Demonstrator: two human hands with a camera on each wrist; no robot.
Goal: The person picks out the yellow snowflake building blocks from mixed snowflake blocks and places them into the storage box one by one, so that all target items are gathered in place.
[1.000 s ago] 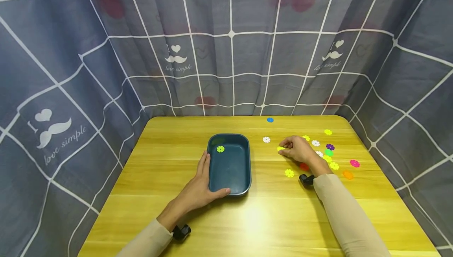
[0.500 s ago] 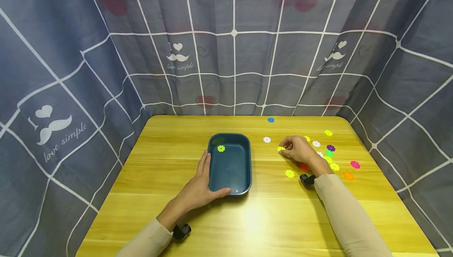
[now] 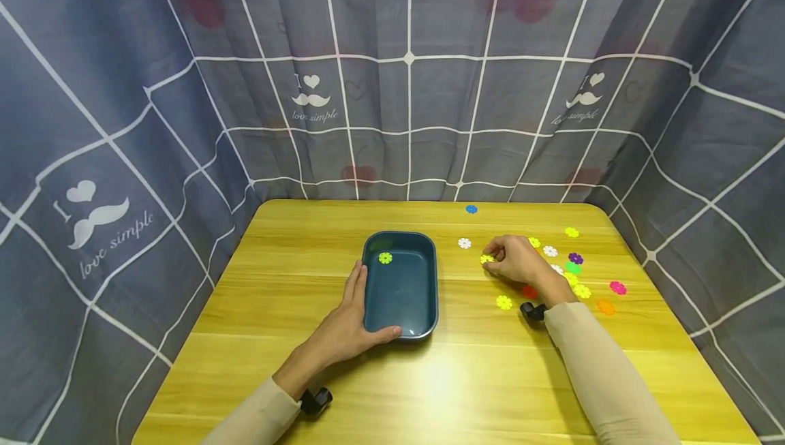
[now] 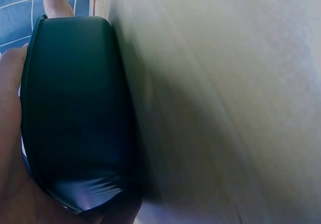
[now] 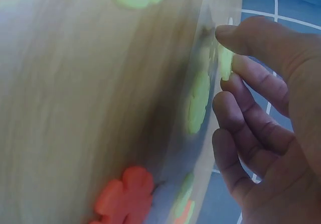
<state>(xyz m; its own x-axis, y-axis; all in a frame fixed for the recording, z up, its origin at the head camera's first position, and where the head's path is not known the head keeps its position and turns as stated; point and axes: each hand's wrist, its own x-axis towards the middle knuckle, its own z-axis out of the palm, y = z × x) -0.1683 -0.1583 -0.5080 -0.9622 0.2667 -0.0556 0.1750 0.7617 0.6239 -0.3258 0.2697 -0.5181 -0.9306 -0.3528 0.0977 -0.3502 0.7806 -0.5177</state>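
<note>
My left hand (image 3: 346,319) rests against the near left corner of a dark blue-green rectangular tray (image 3: 437,288). Its straight fingers lie along the left side and the thumb on the near rim. The left wrist view shows the tray's outer wall (image 4: 75,98) close up. Inside the tray, toward its far end, lies one yellow-green flower-shaped piece (image 3: 385,258). Right of the tray, my right hand (image 3: 517,259) pinches a yellow flower-shaped piece (image 5: 226,63) between thumb and forefinger, low over the table. Its other fingers are loosely bent.
Several flower pieces lie around the right hand: a white one (image 3: 464,243), a blue one (image 3: 471,209), a yellow one (image 3: 504,302), a red one (image 3: 529,291), a pink one (image 3: 618,287) and an orange one (image 3: 606,307). A grey checked curtain (image 3: 374,90) surrounds the wooden table (image 3: 294,240).
The head view has shifted very slightly. Both hands, the tray and the pieces otherwise stay as they were, with the right hand still pinching the yellow flower-shaped piece.
</note>
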